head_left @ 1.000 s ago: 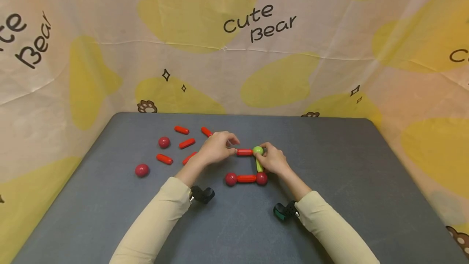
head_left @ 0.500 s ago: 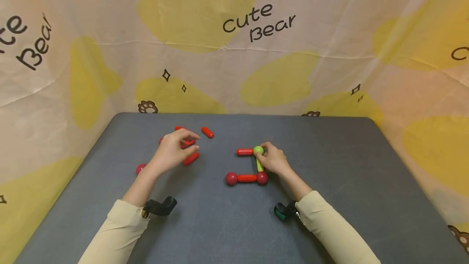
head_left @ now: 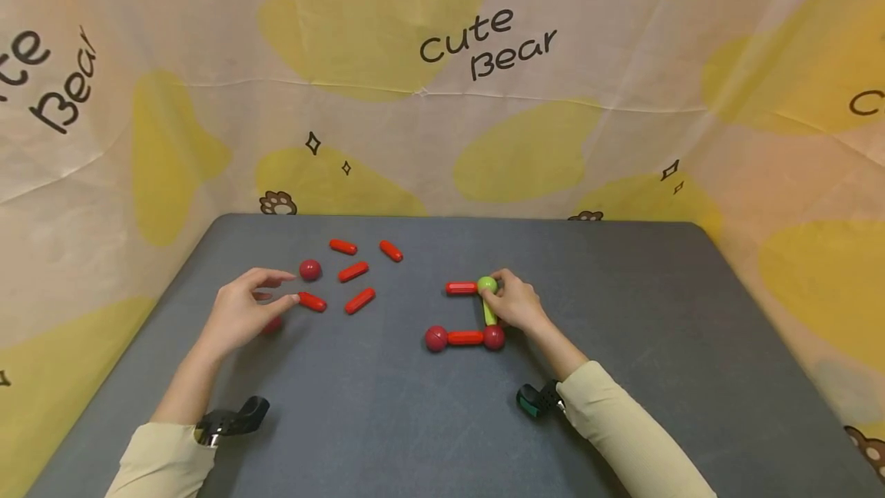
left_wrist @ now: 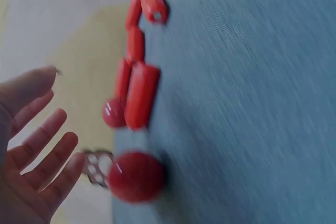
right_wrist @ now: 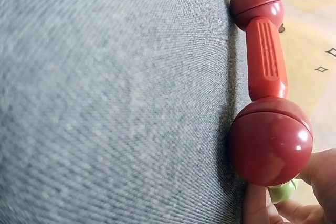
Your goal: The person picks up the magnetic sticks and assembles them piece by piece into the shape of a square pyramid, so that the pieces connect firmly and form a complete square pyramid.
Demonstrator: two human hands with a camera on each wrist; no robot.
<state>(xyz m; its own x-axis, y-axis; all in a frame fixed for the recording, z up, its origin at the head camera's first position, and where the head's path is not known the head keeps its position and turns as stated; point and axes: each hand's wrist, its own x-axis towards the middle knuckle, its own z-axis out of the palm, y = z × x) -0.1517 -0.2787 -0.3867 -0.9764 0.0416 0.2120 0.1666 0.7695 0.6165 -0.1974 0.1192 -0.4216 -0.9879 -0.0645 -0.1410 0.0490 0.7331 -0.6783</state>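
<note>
My left hand (head_left: 238,310) hovers over the left part of the table, fingers spread and nothing between them. Partly hidden under it is a dark red ball (head_left: 272,324), which looks large in the left wrist view (left_wrist: 136,177). A red rod (head_left: 313,302) lies by the left thumb tip. With thumb and fingers my right hand (head_left: 517,302) pinches a green ball (head_left: 487,284). From that ball a red rod (head_left: 461,288) extends left and a green rod (head_left: 490,315) runs to a dark red ball (head_left: 494,337). Another red rod (head_left: 466,337) joins it to a second dark red ball (head_left: 436,339).
Several loose red rods (head_left: 353,272) and a dark red ball (head_left: 310,270) lie on the grey table (head_left: 657,329), left of the joined pieces. A patterned cloth (head_left: 387,121) hangs behind the table and along its sides.
My left hand has let go near the upper red rod and moved left across the loose rods to the dark red ball. The right hand has stayed on the green ball.
</note>
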